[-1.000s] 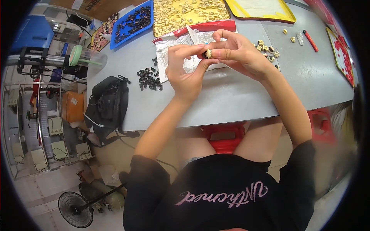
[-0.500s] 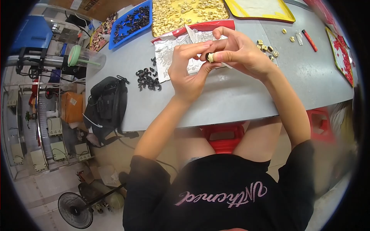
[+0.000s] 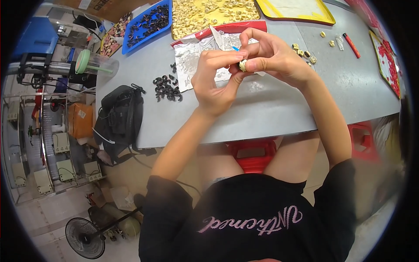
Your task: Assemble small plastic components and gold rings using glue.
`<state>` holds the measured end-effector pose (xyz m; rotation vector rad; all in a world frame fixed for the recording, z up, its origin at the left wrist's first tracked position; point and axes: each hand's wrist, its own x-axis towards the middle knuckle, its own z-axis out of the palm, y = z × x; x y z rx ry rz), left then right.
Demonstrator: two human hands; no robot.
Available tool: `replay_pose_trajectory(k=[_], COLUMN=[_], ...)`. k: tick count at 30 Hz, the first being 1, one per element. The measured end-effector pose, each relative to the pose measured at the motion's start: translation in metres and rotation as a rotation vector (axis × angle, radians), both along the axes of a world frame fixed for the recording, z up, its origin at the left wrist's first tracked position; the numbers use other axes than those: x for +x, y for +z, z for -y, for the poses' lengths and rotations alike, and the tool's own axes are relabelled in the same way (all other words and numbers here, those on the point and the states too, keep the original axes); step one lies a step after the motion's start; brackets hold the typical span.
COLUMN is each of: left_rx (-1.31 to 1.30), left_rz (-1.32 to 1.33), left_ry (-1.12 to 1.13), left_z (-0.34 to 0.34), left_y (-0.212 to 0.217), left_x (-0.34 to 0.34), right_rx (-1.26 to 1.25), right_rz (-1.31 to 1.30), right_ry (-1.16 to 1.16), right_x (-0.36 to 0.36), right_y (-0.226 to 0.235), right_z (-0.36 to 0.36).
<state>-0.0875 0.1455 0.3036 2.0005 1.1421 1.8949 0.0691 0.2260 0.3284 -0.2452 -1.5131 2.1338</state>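
Above the grey table, my left hand (image 3: 215,83) and my right hand (image 3: 279,59) meet at the fingertips. Pinched between them is a small cream-coloured piece (image 3: 242,66) with a black part at its left side. Its exact kind is too small to tell. A blue tip (image 3: 235,49) shows just beyond the fingers; what it belongs to is hidden. Behind the hands lies a white sheet (image 3: 187,65) with a red-edged packet (image 3: 209,32) along its far side. Loose black curved pieces (image 3: 166,88) lie left of my left hand, and several cream-and-black pieces (image 3: 301,52) right of my right hand.
At the back stand a blue tray (image 3: 135,41) of black pieces, a yellow tray (image 3: 209,13) of cream pieces and another yellow-rimmed tray (image 3: 297,11). A red pen (image 3: 351,46) and a tray of red pieces (image 3: 395,78) lie right. A black bag (image 3: 120,115) sits left.
The cream piece has turned between my fingertips and shifted slightly right, showing more of its pale side. A blue tip now shows beyond the fingers. Both forearms stay nearly in place.
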Motion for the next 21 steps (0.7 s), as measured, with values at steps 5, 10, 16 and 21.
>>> replay_pose_trajectory(k=[5,10,16,21], left_rx=[0.047,0.084,0.093,0.078], left_rz=[-0.029,-0.072,-0.084,-0.065], left_ry=[-0.03,-0.05,-0.013,-0.003], left_z=[-0.0014,-0.002,-0.0016,-0.0024], left_y=[0.0006,0.0016,0.0066,0.0042], left_x=[-0.0015,-0.0052,-0.0018,-0.0022], right_rx=[-0.005,-0.012,0.001,0.023], right_rz=[0.0,-0.016,0.024,0.061], right_ry=[0.037,0.097,0.095,0.012], right_x=[0.0027,0.0013,0.0042,0.0019], right_y=[0.0046,0.001,0.0033,0.0049], right_z=[-0.0001,-0.0031,-0.0043,-0.0003])
